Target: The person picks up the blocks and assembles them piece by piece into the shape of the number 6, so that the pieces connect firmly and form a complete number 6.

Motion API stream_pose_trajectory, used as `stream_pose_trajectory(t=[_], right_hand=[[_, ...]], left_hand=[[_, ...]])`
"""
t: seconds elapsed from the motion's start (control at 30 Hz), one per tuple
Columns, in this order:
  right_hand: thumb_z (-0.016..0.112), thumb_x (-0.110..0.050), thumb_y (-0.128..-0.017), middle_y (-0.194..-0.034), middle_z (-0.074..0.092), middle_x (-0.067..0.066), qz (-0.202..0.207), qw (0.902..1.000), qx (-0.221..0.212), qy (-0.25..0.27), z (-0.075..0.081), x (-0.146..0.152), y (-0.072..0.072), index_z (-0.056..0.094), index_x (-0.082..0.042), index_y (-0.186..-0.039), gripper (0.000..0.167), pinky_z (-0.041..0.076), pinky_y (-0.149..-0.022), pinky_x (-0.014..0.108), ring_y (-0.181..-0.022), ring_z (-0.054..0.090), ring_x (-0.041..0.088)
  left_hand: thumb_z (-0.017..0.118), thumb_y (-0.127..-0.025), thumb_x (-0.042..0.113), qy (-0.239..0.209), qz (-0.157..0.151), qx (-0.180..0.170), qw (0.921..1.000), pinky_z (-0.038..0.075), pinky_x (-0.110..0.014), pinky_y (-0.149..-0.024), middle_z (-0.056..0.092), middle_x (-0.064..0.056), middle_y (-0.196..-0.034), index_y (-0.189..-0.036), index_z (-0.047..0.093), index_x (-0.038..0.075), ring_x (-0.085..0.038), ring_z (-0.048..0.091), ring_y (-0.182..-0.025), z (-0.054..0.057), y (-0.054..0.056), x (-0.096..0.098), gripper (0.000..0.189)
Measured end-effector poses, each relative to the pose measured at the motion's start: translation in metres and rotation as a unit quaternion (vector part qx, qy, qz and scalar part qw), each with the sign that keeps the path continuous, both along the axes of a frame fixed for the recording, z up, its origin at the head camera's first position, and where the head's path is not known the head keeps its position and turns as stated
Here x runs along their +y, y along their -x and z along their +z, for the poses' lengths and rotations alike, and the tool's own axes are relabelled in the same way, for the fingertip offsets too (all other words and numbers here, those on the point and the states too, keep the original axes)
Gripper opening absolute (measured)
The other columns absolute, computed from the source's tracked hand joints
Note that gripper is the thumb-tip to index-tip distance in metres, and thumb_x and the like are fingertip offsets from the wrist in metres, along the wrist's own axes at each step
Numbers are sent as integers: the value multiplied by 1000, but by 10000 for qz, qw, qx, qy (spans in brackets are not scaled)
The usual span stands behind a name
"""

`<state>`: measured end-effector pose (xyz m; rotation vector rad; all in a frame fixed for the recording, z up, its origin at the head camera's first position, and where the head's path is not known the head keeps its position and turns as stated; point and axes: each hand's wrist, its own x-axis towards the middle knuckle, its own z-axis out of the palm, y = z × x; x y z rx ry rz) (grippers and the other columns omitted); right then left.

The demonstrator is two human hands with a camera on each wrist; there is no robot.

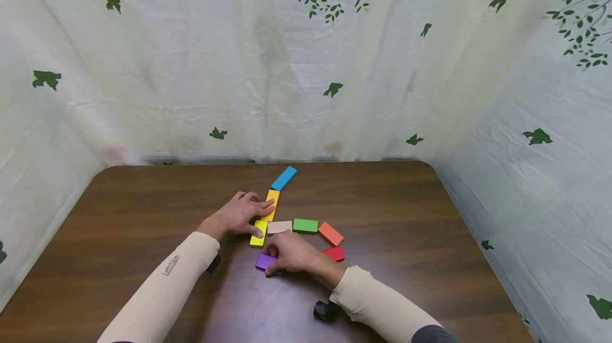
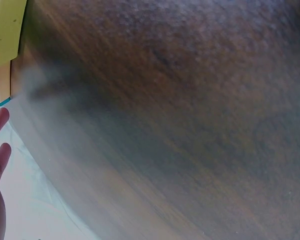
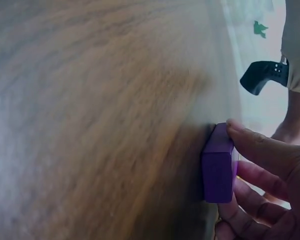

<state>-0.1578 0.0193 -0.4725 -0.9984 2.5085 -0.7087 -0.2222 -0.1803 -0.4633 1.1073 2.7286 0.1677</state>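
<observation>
My right hand point(image 1: 292, 251) pinches a purple block point(image 3: 217, 170) between thumb and fingers, low over the table. In the head view part of that block hides under the hand. My left hand point(image 1: 241, 213) lies over two blocks: its outstretched fingers touch an amber block point(image 1: 273, 197), and its thumb rests on a bright yellow block point(image 1: 257, 239). Beyond the amber block a blue block point(image 1: 284, 178) slants away to the right. From the yellow block a row runs rightward: a pale pink block point(image 1: 279, 227), a green block point(image 1: 305, 225), then an angled orange block point(image 1: 331, 233).
A red block point(image 1: 334, 253) lies below the orange one, partly behind my right wrist. All the blocks are on a brown wooden table point(image 1: 406, 279). A white curtain point(image 1: 191, 67) printed with leaves and birds hangs around its back and sides.
</observation>
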Motion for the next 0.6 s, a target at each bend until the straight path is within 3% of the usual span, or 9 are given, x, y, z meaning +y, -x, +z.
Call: stream_pose_trajectory(t=[0.37, 0.6], right_hand=[[87, -33, -70, -70, 58, -13, -29, 9991, 407, 64, -1, -9, -1, 75, -11, -96, 36, 39, -59, 13, -64, 48, -1], [87, -32, -70, -70, 61, -11, -152, 9992, 332, 170, 0, -13, -3, 74, -9, -97, 39, 41, -58, 14, -63, 49, -1]], left_hand=[[69, -77, 56, -108, -113, 49, 9999, 30, -56, -98, 45, -10, -147, -140, 50, 9, -36, 43, -120, 1, 1, -2, 80], [69, -77, 55, -94, -95, 73, 9999, 30, -55, -98, 44, -10, -147, -141, 50, 10, -36, 43, -121, 1, 1, -3, 81]])
